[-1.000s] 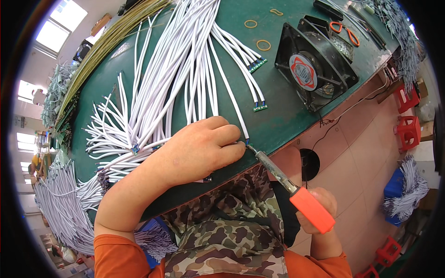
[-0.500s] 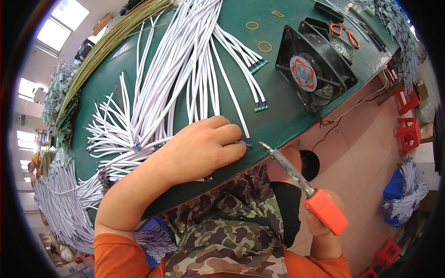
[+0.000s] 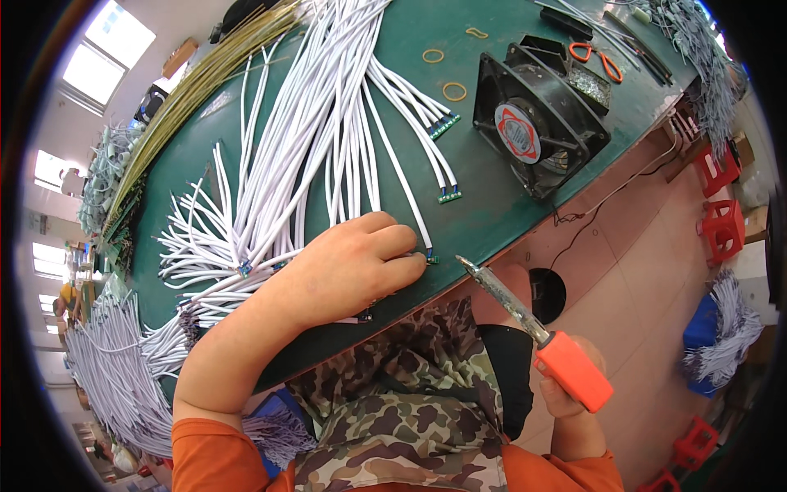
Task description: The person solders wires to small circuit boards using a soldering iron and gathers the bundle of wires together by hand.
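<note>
soldering iron (image 3: 533,327), orange handle (image 3: 574,371), stained metal barrel (image 3: 502,295), right hand (image 3: 560,399) wrapped around handle, left hand (image 3: 357,261) curled, hold unclear

Glaring windows (image 3: 120,34) at left, bent edges

Orange left sleeve (image 3: 209,451) plus a matching right sleeve (image 3: 566,473), forearms (image 3: 246,344) bare, same with the left hand (image 3: 357,261) and right hand (image 3: 557,399). Camo cloth (image 3: 402,430) down the front, blotchy green-brown-tan, kinda crumpled toward the far end.

Grn PCB (image 3: 433,259) @ wht cable (image 3: 400,174) end | orange-hndl sold. iron (image 3: 525,319) | tilted, just off PCB
</note>
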Demonstrator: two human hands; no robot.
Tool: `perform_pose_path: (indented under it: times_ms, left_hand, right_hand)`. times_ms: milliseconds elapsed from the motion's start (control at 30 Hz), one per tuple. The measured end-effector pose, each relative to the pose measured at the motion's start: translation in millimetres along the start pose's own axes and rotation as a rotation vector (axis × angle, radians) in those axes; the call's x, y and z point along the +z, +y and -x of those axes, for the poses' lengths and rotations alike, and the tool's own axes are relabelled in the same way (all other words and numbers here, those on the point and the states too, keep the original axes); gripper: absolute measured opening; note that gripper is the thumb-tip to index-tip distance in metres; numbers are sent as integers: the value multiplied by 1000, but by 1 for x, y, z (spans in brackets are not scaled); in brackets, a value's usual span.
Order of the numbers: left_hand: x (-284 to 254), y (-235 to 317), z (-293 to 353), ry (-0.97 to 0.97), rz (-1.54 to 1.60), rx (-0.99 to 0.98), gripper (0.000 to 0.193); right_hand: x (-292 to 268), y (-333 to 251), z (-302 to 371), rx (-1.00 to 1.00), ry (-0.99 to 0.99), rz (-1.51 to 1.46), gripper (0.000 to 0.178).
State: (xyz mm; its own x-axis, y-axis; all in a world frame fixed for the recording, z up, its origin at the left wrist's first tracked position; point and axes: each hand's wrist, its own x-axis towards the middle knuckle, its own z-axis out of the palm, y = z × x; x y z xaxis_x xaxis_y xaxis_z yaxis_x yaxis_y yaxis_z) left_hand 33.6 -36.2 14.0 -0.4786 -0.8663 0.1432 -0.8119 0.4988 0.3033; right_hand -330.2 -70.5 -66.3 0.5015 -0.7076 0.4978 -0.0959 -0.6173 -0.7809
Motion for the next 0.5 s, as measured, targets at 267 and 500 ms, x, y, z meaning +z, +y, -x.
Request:
perform_pose_path:
  times_ms: [267,500]
  left_hand:
    - [-1,1,-2,2,-3,0,29]
    - [-2,3,-2,-3,-35,8,31]
  right_hand:
    - [-8,5,6,-63,4,77,22]
    - [-9,3,13,-82,69,62,24]
